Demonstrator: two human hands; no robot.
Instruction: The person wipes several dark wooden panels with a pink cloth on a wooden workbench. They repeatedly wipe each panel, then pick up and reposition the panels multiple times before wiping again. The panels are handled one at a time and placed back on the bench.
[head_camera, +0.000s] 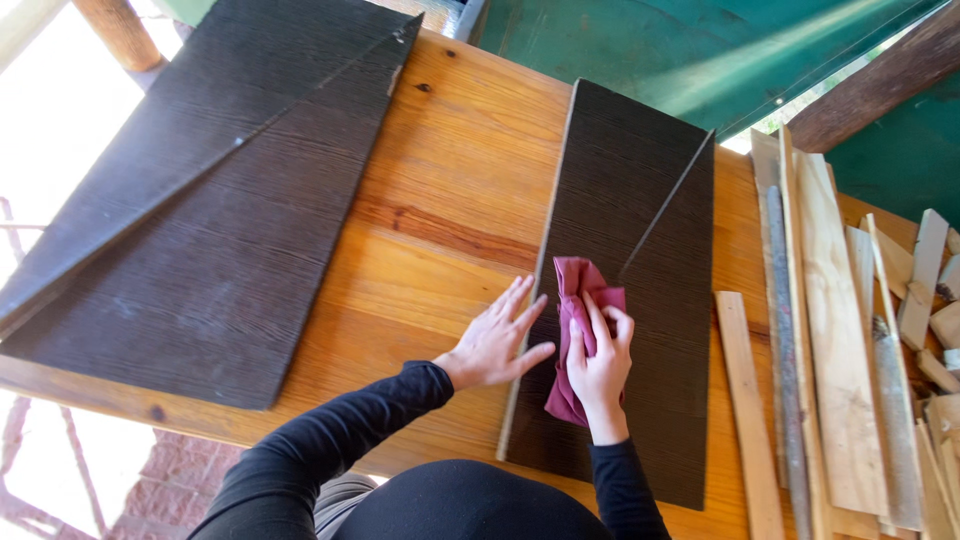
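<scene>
A dark brown textured board (625, 190) lies lengthwise on the wooden table (450, 200), with a thin diagonal strip across its right half. My right hand (600, 365) presses a dark red cloth (578, 285) flat onto the near part of this board. My left hand (497, 338) rests open, fingers spread, on the table at the board's left edge, its fingertips touching that edge.
A larger dark board (215, 230) with a diagonal strip lies on the table's left side and overhangs the edge. Several pale wood offcuts and slats (830, 350) are piled at the right. A green sheet (700, 50) hangs beyond the table.
</scene>
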